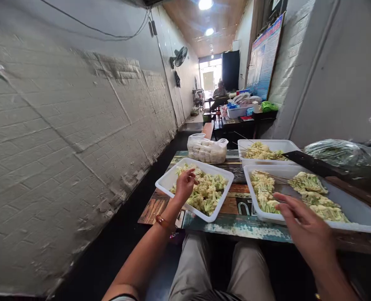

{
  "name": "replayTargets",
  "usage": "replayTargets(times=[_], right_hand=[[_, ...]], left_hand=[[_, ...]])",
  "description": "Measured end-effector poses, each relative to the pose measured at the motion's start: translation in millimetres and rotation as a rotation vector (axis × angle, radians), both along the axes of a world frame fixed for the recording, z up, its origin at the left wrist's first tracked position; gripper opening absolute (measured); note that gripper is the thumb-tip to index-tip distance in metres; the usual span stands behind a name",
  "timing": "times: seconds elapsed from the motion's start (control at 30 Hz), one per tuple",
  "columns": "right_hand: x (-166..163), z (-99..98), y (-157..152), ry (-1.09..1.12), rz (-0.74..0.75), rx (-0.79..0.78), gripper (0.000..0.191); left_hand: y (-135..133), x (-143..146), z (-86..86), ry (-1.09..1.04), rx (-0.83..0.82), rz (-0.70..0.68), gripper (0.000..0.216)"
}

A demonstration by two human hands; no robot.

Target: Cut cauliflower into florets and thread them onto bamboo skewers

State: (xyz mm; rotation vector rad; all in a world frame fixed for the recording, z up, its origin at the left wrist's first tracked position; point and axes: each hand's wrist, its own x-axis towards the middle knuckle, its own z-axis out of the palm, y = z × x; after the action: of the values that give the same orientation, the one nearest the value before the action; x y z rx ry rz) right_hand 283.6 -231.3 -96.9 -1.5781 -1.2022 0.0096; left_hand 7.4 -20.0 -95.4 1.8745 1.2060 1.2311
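Note:
My left hand [185,184] hovers over a white plastic tray [164,184] heaped with pale cauliflower florets [208,190]. Its fingers are half curled, with a gap between the tips, and I see nothing held in them. My right hand [309,225] is above the near edge of a larger white tray [285,169] on the right, thumb and fingers apart and seemingly holding nothing. Inside that tray, skewered cauliflower [309,182] lies in rows, with thin skewers [275,177] sticking out. My palm hides part of its front side.
Behind it stands another white tray [290,145] of cauliflower with skewers. A plastic bag of pale round items [207,149] sits behind the left tray. A dark board [317,164] and a plastic-wrapped green bundle [342,154] are at right. A person [219,90] sits far back.

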Motion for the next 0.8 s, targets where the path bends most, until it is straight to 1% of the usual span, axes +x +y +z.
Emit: replayTargets(times=[0.1, 0.2, 0.27, 0.33, 0.37, 0.43, 0.5, 0.57, 0.6, 0.63, 0.7, 0.8], right_hand=[[-51, -3.9, 27, -0.018, 0.173, -0.018, 0.028], [-87, -5.5, 47, -0.039, 0.333, -0.051, 0.027], [-98, -4.0, 58, -0.078, 0.406, -0.088, 0.027], [-94, -0.4, 69, -0.134, 0.451, -0.137, 0.028], [-86, 2.2, 73, -0.162, 0.440, -0.158, 0.028], [-61, 8.0, 79, -0.195, 0.362, -0.197, 0.027], [-26, 13.2, 83, -0.173, 0.227, -0.224, 0.026], [15, 16.9, 89, -0.113, 0.062, -0.264, 0.029], [34, 18.1, 94, -0.090, -0.045, -0.260, 0.030], [53, 19.0, 98, -0.084, -0.094, -0.255, 0.033], [82, 20.0, 107, -0.084, -0.147, -0.256, 0.036], [113, 21.9, 112, -0.108, -0.221, -0.237, 0.033]], left_hand=[[-3, -14, -8.7, 0.128, 0.078, -0.004, 0.037], [-6, -15, -8.8, 0.190, 0.145, -0.071, 0.034], [-4, -15, -7.8, 0.167, 0.152, -0.148, 0.032], [2, -17, -7.6, 0.103, 0.105, -0.169, 0.033], [6, -17, -7.5, 0.067, 0.063, -0.167, 0.034], [10, -18, -6.5, -0.006, -0.037, -0.180, 0.039], [9, -16, -4.8, -0.097, -0.139, -0.198, 0.042], [4, -11, -3.1, -0.174, -0.218, -0.217, 0.042], [2, -7, -2.5, -0.189, -0.234, -0.225, 0.042], [0, -4, -2.0, -0.187, -0.231, -0.228, 0.041], [-2, 1, -1.6, -0.153, -0.189, -0.225, 0.038], [-2, 3, -2.4, -0.121, -0.138, -0.194, 0.037]])
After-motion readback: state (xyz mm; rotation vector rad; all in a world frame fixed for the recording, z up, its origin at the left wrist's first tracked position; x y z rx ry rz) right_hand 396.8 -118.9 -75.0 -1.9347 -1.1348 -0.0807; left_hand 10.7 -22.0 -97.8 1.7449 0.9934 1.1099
